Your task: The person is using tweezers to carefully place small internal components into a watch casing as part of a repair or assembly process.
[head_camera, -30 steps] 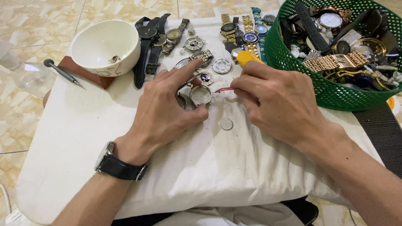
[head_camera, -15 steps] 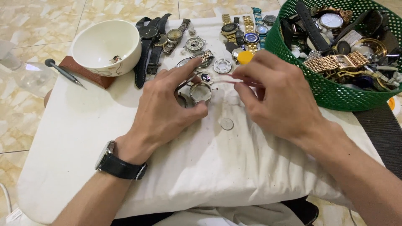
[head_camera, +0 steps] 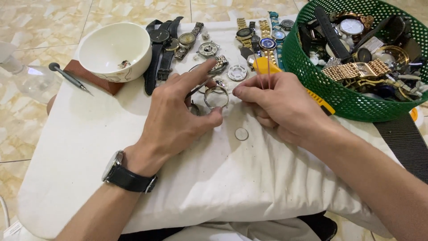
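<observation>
far left, a clear bottle (head_camera: 26, 76) lies off the table's edge, and a thin screwdriver (head_camera: 69, 78) rests across a brown block (head_camera: 96, 80) under a white bowl (head_camera: 115, 51). the table (head_camera: 89, 147) is covered in white cloth. beside the bowl lie black-strapped watches (head_camera: 158, 44), then loose movements and rings (head_camera: 208, 49) further back.

the left hand (head_camera: 178, 116), a black-strapped watch on its wrist, is loosely curled – thumb and a bent finger pinch a round metal watch case (head_camera: 216, 96) against the cloth, while the index finger stretches out toward the loose parts. the case sits mid-table, between the two hands.

just below it, apart from both, lies a small round disc (head_camera: 241, 134).

the right hand (head_camera: 281, 105) is closed, fingertips pressed together on a thin tool whose shaft (head_camera: 263, 73) sticks up from the fist; its tip end is hidden, near the case. behind the hand a yellow tool (head_camera: 267, 66) pokes out – gold and blue watches (head_camera: 263, 38) lie beyond.

far right, a green mesh basket (head_camera: 312, 80) holds a heap of watches and bands
</observation>
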